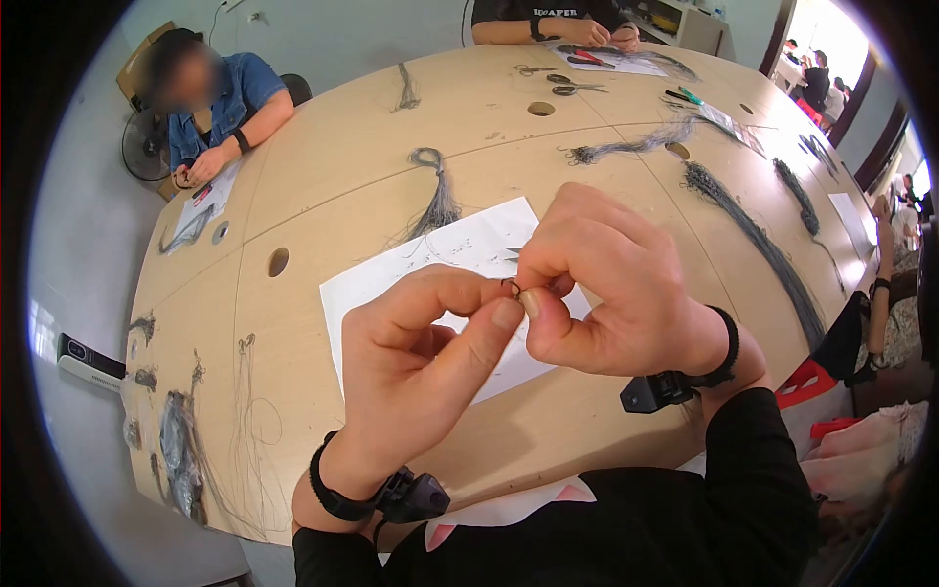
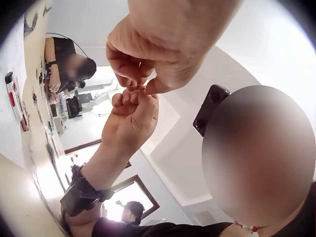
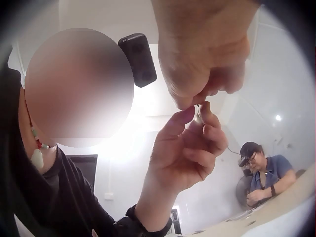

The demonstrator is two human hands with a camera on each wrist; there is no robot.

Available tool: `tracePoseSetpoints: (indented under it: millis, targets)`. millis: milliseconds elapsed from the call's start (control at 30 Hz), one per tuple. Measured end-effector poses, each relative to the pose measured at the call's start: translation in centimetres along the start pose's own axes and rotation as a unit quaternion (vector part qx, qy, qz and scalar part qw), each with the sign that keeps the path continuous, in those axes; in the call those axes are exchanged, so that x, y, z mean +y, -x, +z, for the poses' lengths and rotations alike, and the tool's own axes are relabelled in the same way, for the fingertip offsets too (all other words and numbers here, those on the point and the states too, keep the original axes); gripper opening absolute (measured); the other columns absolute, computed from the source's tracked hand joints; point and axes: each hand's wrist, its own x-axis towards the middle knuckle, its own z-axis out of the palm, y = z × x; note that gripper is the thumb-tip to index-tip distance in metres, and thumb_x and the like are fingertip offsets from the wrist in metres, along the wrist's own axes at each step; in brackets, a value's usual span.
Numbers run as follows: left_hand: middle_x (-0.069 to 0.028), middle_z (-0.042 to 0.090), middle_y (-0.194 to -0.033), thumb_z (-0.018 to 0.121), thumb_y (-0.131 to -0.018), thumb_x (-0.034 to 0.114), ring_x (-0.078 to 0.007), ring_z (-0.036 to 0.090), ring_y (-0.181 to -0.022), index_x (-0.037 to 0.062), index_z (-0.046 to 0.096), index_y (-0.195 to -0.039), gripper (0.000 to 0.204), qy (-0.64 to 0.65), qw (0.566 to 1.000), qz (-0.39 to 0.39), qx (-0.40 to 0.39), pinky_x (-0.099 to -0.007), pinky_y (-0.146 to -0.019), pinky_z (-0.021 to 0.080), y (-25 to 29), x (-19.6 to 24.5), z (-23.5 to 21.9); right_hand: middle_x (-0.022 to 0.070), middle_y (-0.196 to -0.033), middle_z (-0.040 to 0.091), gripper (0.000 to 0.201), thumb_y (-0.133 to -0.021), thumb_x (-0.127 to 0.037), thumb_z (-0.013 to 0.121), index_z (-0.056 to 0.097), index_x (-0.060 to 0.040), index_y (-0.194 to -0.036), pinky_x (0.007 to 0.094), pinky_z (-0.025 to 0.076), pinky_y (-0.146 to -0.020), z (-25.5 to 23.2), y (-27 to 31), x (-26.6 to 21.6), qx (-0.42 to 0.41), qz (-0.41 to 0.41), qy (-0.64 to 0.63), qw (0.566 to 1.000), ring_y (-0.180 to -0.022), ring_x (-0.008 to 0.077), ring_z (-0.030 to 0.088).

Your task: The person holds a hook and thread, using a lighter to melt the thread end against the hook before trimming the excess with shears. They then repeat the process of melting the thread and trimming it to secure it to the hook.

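Fingertips (image 1: 507, 314) of left hand (image 1: 411, 357) and right hand (image 1: 611, 279) pinch a thin, dark, curved piece (image 1: 514, 287) — above white rectangular paper (image 1: 367, 293), grey stringy bundle (image 1: 439, 201) just beyond.

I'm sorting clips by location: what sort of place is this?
Probably a shared handcraft workroom: a large table holds several bundles of thin strands and a pair of scissors, and a person in a blue shirt sits at it too.

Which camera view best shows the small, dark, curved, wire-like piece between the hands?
The head view: the dark, curved, wire-like piece shows its bend where the left hand and right hand meet. Both wrist views show them meeting too, but the piece is too small to make out clearly.
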Motion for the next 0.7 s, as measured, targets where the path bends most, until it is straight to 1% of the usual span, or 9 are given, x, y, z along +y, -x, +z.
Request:
tracePoseSetpoints:
  millis: [233,300,333,400,533,600,633,667,700]
  targets:
    - [0.0001,0.053,-0.070,0.056,-0.075,0.000,-0.0003,0.045,-0.060,-0.0009,0.055,-0.075,0.002,0.023,1.000,-0.002,0.010,-0.0124,-0.044,0.033,-0.1,-0.4,0.2,0.0031,-0.059,0.047,0.015,-0.055,0.006,0.051,0.048,-0.0038,-0.067,0.0222,0.034,-0.043,0.5,0.2,0.2,0.010,-0.010,0.012,1.000,-0.049,0.0146,0.041]
    - [0.0005,0.053,-0.069,0.056,-0.073,0.000,-0.0005,0.044,-0.058,0.0007,0.053,-0.071,0.004,-0.008,0.999,0.019,0.034,-0.0129,-0.043,0.033,-0.2,-0.5,0.3,0.0033,-0.059,0.046,0.016,-0.055,0.006,0.051,0.048,-0.0038,-0.067,0.0229,0.034,-0.042,0.6,0.3,0.3,0.013,-0.013,0.014,1.000,-0.049,0.0154,0.041]
    - [0.0005,0.053,-0.069,0.056,-0.073,0.000,-0.0005,0.044,-0.058,0.0007,0.053,-0.071,0.004,-0.008,0.999,0.019,0.034,-0.0129,-0.043,0.033,-0.2,-0.7,0.4,0.0035,-0.059,0.046,0.016,-0.054,0.006,0.050,0.047,-0.0039,-0.066,0.0236,0.033,-0.042,0.7,0.4,0.3,0.017,-0.017,0.017,1.000,-0.049,0.0161,0.041]
    - [0.0001,0.052,-0.067,0.057,-0.070,-0.001,-0.0011,0.044,-0.057,0.0023,0.053,-0.069,0.005,-0.064,0.994,0.069,0.047,-0.0138,-0.043,0.033,-0.2,-1.1,0.6,0.0038,-0.059,0.045,0.017,-0.053,0.006,0.049,0.047,-0.0038,-0.067,0.0245,0.033,-0.042,0.7,0.4,0.4,0.017,-0.025,0.016,0.999,-0.049,0.0169,0.040]
    - [-0.0004,0.052,-0.068,0.057,-0.068,-0.002,-0.0025,0.044,-0.056,0.0032,0.053,-0.069,0.006,-0.064,0.994,0.075,0.045,-0.0145,-0.042,0.033,-0.2,-1.2,0.7,0.0048,-0.058,0.044,0.018,-0.052,0.007,0.048,0.047,-0.0034,-0.066,0.0266,0.032,-0.042,0.7,0.4,0.6,0.019,-0.051,0.031,0.998,-0.048,0.0187,0.039]
    - [-0.0016,0.052,-0.069,0.058,-0.069,-0.001,-0.0035,0.045,-0.057,0.0020,0.053,-0.070,0.006,-0.095,0.986,0.122,0.055,-0.0149,-0.043,0.034,-0.3,-1.3,0.5,0.0048,-0.058,0.045,0.017,-0.052,0.007,0.048,0.048,-0.0030,-0.066,0.0259,0.032,-0.042,0.4,0.4,0.6,0.023,-0.056,0.051,0.997,-0.048,0.0180,0.039]
    - [-0.0016,0.052,-0.069,0.058,-0.069,-0.001,-0.0035,0.045,-0.057,0.0020,0.053,-0.070,0.006,-0.096,0.986,0.122,0.054,-0.0149,-0.043,0.034,-0.2,-1.2,0.5,0.0047,-0.058,0.046,0.017,-0.052,0.007,0.049,0.049,-0.0027,-0.066,0.0252,0.033,-0.042,0.3,0.5,0.7,0.027,-0.060,0.070,0.995,-0.049,0.0173,0.040]
    - [-0.0024,0.053,-0.070,0.058,-0.070,-0.001,-0.0040,0.045,-0.057,0.0013,0.053,-0.071,0.005,-0.071,0.990,0.103,0.059,-0.0150,-0.043,0.034,-0.2,-0.9,0.5,0.0047,-0.058,0.046,0.017,-0.052,0.007,0.049,0.049,-0.0027,-0.066,0.0252,0.033,-0.042,0.3,0.4,0.5,0.028,-0.060,0.071,0.995,-0.049,0.0173,0.040]
    - [-0.0032,0.053,-0.071,0.058,-0.070,-0.001,-0.0044,0.046,-0.057,0.0007,0.053,-0.071,0.005,-0.047,0.993,0.083,0.065,-0.0150,-0.043,0.034,-0.1,-0.8,0.5,0.0045,-0.059,0.047,0.017,-0.052,0.006,0.049,0.050,-0.0026,-0.066,0.0243,0.033,-0.043,0.1,0.3,0.4,0.035,-0.036,0.035,0.998,-0.050,0.0164,0.041]
